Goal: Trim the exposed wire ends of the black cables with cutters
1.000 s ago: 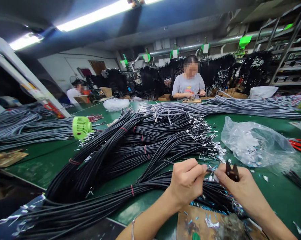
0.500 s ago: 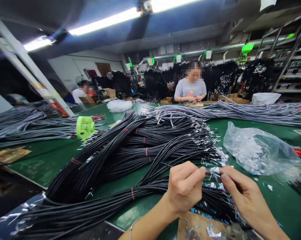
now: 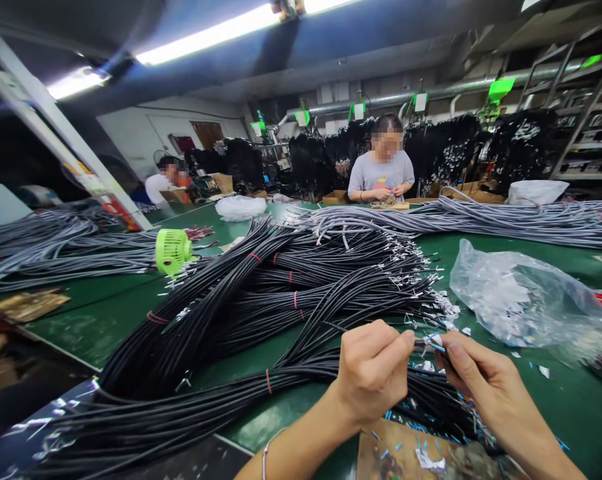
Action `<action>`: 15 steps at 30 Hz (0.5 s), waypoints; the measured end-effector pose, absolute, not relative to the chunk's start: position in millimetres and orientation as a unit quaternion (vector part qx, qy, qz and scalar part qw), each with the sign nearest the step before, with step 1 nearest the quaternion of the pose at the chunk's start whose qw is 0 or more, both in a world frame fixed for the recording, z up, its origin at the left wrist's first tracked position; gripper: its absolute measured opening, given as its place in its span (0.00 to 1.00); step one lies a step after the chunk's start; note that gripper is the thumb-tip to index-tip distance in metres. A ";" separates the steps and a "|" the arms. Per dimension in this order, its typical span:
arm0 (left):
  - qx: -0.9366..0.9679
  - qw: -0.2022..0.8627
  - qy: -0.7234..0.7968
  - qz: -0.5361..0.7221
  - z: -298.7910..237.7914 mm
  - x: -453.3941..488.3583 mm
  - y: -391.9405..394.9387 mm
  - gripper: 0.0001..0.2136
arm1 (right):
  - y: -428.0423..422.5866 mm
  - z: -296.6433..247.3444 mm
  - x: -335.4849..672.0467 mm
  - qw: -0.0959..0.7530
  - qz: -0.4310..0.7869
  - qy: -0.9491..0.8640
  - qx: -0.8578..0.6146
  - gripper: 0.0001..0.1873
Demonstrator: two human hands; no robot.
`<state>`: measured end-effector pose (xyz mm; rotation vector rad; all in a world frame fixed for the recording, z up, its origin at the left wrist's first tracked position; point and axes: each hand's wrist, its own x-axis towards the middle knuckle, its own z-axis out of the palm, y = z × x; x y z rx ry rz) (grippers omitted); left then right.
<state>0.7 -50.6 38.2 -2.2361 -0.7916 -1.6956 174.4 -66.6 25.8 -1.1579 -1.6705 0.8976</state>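
Note:
My left hand (image 3: pixel 373 370) is closed in a fist round a black cable (image 3: pixel 419 342), close to the cable's end. From that end thin wires, one of them blue (image 3: pixel 437 345), reach across to my right hand (image 3: pixel 485 380). The thumb and forefinger of my right hand pinch the wire end, beside a small white piece (image 3: pixel 435 339) that looks like paper wrap. Just beneath both hands lies a bundle of black cables (image 3: pixel 301 367), bound with a red tie (image 3: pixel 268 381). Its right-hand ends are partly hidden by my hands.
More black cable bundles (image 3: pixel 241 293) are heaped mid-table. A plastic bag (image 3: pixel 525 293) of scraps lies right, a stained board (image 3: pixel 395 453) at the front. Grey cables (image 3: pixel 481 223) run behind; a green fan (image 3: pixel 173 251) stands left. A co-worker (image 3: pixel 383 167) sits opposite.
My hands stay almost in place, the right fingers slightly shifted. A blue wire now shows more clearly at the cable end. At the far left edge another person's hand has come into view.

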 end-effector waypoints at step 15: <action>-0.743 0.092 -0.308 -0.588 39.1 6.2 -56.4 0.05 | -70.5 36.9 171.3 0.482 0.220 -0.692 -0.491 0.14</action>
